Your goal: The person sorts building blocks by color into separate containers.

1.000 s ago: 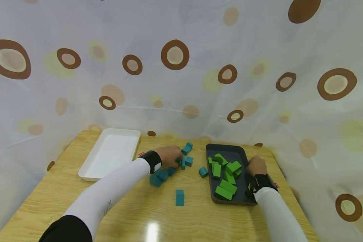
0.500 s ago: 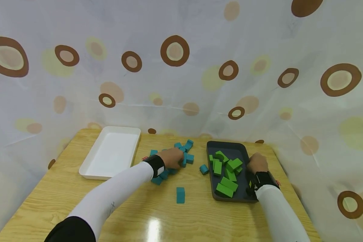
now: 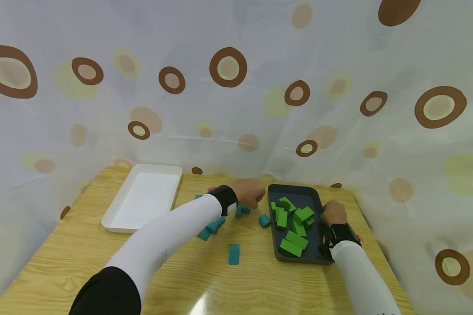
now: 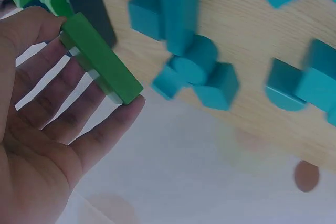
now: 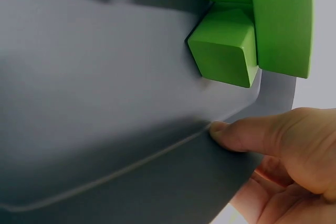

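Between the thumb and fingertips of my left hand (image 3: 250, 191) is a long green block (image 4: 102, 59), pinched and held up beside the left rim of the dark grey tray (image 3: 277, 245). Under and behind that wrist lie several blue blocks (image 4: 181, 14) on the table, partly hidden by the arm in the head view. My right hand (image 3: 334, 213) grips the tray's right wall, thumb inside and fingers outside, as the right wrist view shows. Several green blocks (image 3: 295, 239) lie in the tray, mostly toward its left side.
A white tray (image 3: 112, 214) stands at the back left of the wooden table (image 3: 260, 288). One blue block (image 3: 234, 254) lies apart near the front, and a blue cylinder (image 3: 264, 221) sits just left of the dark tray. A patterned curtain (image 3: 228, 113) hangs behind the table.
My left hand has picked a green block from among the blue ones and moved right and away, toward the dark tray. The right hand keeps its hold on the tray.
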A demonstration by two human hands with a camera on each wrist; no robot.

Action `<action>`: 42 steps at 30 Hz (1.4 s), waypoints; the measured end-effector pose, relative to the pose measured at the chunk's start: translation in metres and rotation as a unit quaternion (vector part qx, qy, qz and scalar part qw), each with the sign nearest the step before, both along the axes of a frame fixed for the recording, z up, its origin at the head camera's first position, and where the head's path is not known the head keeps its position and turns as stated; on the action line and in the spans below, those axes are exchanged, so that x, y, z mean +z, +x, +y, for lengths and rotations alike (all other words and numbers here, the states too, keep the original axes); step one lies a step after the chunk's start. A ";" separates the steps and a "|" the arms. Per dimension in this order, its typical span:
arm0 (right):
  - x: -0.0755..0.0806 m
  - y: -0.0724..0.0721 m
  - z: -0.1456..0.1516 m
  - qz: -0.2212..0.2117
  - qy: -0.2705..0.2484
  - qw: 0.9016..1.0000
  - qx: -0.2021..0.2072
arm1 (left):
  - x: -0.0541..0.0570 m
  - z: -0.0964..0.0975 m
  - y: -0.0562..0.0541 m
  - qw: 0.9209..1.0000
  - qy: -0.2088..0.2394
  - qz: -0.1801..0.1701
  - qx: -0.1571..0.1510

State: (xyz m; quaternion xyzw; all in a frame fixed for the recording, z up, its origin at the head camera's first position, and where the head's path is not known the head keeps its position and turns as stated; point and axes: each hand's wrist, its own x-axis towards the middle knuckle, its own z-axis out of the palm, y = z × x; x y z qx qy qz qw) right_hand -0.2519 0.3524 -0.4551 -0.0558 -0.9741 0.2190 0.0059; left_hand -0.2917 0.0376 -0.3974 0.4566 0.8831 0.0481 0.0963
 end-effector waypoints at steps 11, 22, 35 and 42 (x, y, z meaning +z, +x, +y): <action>-0.002 -0.001 0.000 0.019 0.030 0.999 0.003 | -0.004 0.090 0.031 0.998 -0.027 0.006 -0.064; -0.004 0.000 -0.003 0.021 0.017 1.000 -0.003 | -0.020 0.117 0.045 0.995 -0.046 -0.012 -0.086; 0.000 -0.002 -0.003 0.010 -0.001 1.000 0.023 | -0.012 0.061 0.036 0.995 0.029 0.050 -0.080; 0.004 0.001 0.005 -0.033 0.004 0.997 0.075 | -0.006 -0.006 0.041 0.997 0.027 0.071 0.002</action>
